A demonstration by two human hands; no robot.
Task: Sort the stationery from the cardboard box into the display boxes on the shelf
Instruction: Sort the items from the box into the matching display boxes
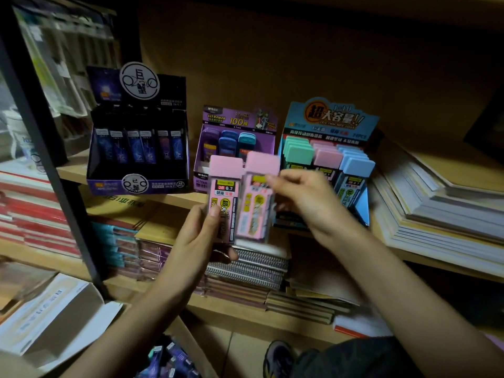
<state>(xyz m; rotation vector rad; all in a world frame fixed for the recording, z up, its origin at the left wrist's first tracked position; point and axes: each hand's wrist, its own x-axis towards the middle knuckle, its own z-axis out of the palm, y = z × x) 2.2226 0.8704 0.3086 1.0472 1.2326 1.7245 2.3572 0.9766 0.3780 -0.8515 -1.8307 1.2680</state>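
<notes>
My left hand (195, 236) grips a pink lead-refill case (223, 192) upright in front of the shelf. A second pink case (257, 197) stands right beside it, pinched near its top by my right hand (305, 199). Behind them on the shelf stand three display boxes. The blue display box (330, 118) on the right holds rows of green, pink and blue cases. In the middle is the purple display box (234, 124), and on the left the dark display box (139, 159) with dark blue cases. The cardboard box (174, 358) with more cases shows at the bottom edge.
Stacks of paper (436, 203) lie on the shelf at the right. Spiral notebooks (253, 266) and book stacks fill the shelf below. A black shelf post (54, 165) stands at the left. An open white carton (57, 317) lies at the lower left.
</notes>
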